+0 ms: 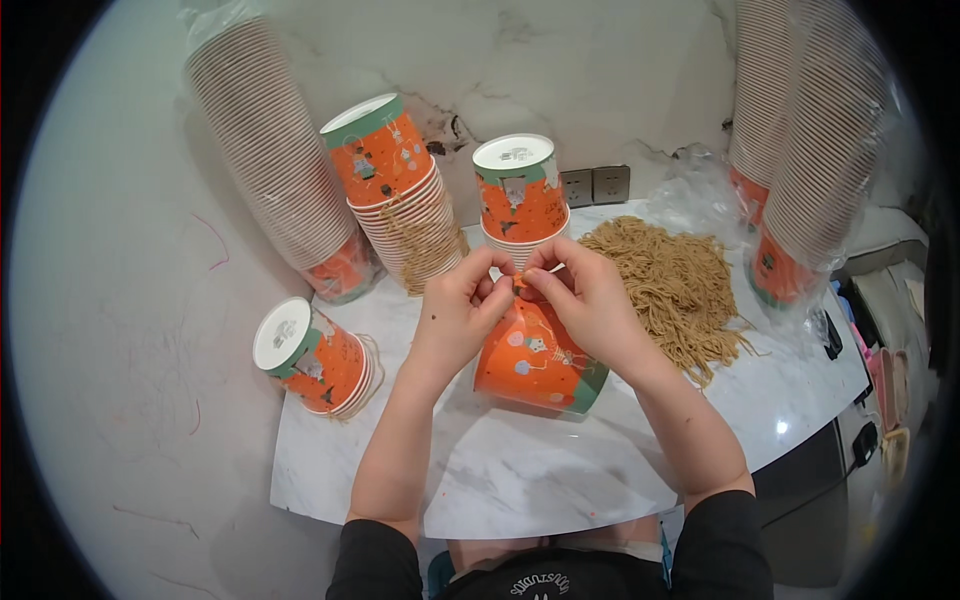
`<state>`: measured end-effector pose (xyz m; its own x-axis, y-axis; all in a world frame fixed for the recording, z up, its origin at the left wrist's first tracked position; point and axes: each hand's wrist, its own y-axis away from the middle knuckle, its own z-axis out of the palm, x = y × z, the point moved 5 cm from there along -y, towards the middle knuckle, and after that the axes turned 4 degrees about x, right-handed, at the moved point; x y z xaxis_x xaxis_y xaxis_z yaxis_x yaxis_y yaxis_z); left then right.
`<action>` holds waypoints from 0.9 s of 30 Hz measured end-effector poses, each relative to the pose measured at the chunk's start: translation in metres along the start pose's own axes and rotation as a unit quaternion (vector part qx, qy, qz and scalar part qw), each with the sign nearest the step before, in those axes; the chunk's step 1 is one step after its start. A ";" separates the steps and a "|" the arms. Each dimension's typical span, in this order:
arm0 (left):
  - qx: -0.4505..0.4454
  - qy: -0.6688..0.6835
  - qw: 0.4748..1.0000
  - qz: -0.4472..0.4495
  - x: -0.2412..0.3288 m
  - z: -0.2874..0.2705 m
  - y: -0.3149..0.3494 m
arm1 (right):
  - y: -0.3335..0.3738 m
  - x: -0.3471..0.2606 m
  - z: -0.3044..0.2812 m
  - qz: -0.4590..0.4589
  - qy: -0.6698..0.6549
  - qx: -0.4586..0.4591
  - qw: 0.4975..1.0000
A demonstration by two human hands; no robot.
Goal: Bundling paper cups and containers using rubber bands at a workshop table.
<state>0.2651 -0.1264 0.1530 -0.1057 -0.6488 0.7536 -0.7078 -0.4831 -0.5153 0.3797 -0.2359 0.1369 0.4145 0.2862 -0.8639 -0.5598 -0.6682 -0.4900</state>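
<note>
Nearest, the dark sleeves (715,545) are reaching in over the edge of the white marbled table (560,470), and just beyond it an orange cup (530,365) is lying tilted beneath both hands, its green-banded base pointing to the lower right. The left hand (455,315) and the right hand (592,300) are meeting above its upper edge, thumb and forefinger of each closing together on a small orange piece (519,284); whether they are also gripping a strand, I cannot tell. To the left, a short stack of upturned cups (310,360) is standing with tan strands looping around its rims. Farther back, a heap of tan strands (665,290) is spreading beside the right hand, while a middle cup stack (520,205) and a leaning cup stack (380,160) are standing behind the hands. Plastic-wrapped columns of cups (265,140) are rising at both far sides, and wall sockets (610,185) are showing between.
</note>
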 end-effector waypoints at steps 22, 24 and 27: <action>0.016 0.091 0.996 -0.013 -0.003 0.003 0.002 | -0.001 0.003 0.000 0.101 -0.221 0.046 0.969; 0.022 0.096 0.995 -0.018 -0.004 0.003 0.004 | -0.001 -0.003 -0.002 0.048 -0.176 0.054 0.982; 0.034 0.090 0.995 -0.015 -0.002 0.002 0.004 | 0.002 -0.013 0.000 -0.051 -0.075 0.067 0.994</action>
<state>0.2642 -0.1282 0.1487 -0.2138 -0.5202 0.8269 -0.6637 -0.5437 -0.5137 0.3737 -0.2409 0.1470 0.3686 0.4530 -0.8118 -0.6156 -0.5354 -0.5783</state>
